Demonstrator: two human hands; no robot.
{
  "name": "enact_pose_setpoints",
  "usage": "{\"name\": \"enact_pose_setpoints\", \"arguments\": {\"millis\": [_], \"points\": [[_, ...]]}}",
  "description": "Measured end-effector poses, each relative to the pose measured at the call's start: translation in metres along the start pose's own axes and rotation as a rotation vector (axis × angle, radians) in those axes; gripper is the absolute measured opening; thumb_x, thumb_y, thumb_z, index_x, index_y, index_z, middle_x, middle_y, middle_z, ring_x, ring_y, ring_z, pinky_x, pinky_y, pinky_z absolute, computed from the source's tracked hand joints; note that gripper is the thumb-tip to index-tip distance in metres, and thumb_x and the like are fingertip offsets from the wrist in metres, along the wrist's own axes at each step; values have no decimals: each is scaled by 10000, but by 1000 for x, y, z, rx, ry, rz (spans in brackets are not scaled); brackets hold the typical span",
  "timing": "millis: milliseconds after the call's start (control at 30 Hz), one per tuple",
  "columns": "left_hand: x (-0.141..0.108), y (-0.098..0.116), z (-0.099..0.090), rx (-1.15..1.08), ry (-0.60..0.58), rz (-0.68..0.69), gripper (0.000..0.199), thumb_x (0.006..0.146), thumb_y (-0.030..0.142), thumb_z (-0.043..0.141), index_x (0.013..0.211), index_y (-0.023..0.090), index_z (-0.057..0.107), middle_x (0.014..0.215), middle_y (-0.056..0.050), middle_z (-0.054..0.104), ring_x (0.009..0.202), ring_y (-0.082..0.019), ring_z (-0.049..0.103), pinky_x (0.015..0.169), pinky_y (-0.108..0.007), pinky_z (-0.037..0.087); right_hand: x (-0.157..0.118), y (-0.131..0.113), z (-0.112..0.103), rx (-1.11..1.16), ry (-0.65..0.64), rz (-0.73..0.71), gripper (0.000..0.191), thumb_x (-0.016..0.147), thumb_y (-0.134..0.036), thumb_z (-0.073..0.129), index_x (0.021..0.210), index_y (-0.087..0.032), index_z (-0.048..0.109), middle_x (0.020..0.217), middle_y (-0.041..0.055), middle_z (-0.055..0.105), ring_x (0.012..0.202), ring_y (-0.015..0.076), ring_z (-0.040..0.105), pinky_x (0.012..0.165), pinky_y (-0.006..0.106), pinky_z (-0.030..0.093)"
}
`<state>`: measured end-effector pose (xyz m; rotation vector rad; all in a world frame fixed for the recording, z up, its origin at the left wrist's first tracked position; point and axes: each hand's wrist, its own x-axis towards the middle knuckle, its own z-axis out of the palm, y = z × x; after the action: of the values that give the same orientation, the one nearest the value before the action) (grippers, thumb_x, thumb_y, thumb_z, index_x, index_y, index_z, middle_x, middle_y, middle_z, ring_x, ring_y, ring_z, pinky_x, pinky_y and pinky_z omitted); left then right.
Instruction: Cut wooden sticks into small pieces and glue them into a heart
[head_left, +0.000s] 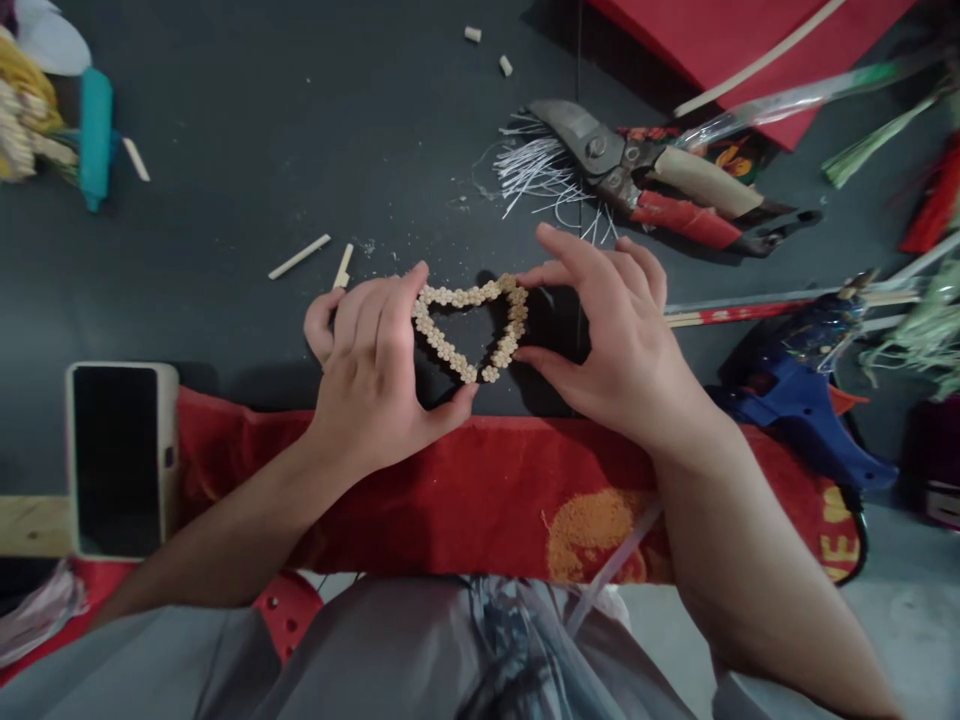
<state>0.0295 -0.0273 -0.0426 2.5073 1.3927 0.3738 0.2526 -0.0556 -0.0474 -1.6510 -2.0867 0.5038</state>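
Observation:
A heart-shaped ring of small cream-coloured flower-like pieces (pixel 448 352) is held just above the dark table's front part, its point toward me. My left hand (pixel 375 365) grips its left side, with the index finger at the upper left and the thumb near the bottom point. On the right side, my right hand (pixel 619 330) holds it between the thumb, low on the edge, and a fingertip at the upper right corner. The dark table shows through the middle of the heart.
Pruning shears (pixel 596 150) lie over white wires (pixel 536 170) at the upper right. A blue glue gun (pixel 810 400) rests on the right. A phone (pixel 116 460) lies at the left, beside a red cloth (pixel 480 490) along the front edge. Short cream sticks (pixel 300 257) are scattered about.

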Motion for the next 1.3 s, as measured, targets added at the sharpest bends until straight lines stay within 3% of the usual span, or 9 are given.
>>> {"name": "enact_pose_setpoints", "arguments": {"millis": [167,400,600,1033,1300], "points": [[-1,2,-3,22,-37,-33,765,786,512,644,1470,279,391,1420,-133,579,1306,-402,541,1126,-660,311,1,2,0,-30,-35,1,729,918,-327,556,1580,-399,260,1356,33,662,1335,376,527,1191,700,299],[-1,2,-2,-43,-45,-44,851,759,467,666,1507,216,347,1438,-168,543,1352,-431,490,1147,-653,273,1,2,1,-21,-5,-5,741,946,-275,493,1596,-409,161,1338,28,670,1323,355,551,1200,716,284],[-1,2,-1,-41,-48,-49,840,760,464,664,1495,230,330,1438,-160,544,1344,-422,495,1156,-637,267,2,2,2,-36,-10,-6,773,954,-270,479,1597,-442,87,1331,21,669,1320,359,555,1184,738,295],[-8,-7,9,-96,49,28,850,792,461,659,1515,189,302,1425,-192,533,1343,-420,492,1155,-626,271,0,6,10,10,118,-97,710,979,-302,481,1606,-366,153,1259,32,689,1241,321,608,1159,657,355],[-8,-8,10,-67,68,53,816,807,482,648,1501,211,315,1410,-187,551,1322,-416,512,1140,-646,279,0,6,10,2,128,-113,700,972,-283,492,1598,-353,186,1249,52,695,1219,329,617,1134,657,382]]}}
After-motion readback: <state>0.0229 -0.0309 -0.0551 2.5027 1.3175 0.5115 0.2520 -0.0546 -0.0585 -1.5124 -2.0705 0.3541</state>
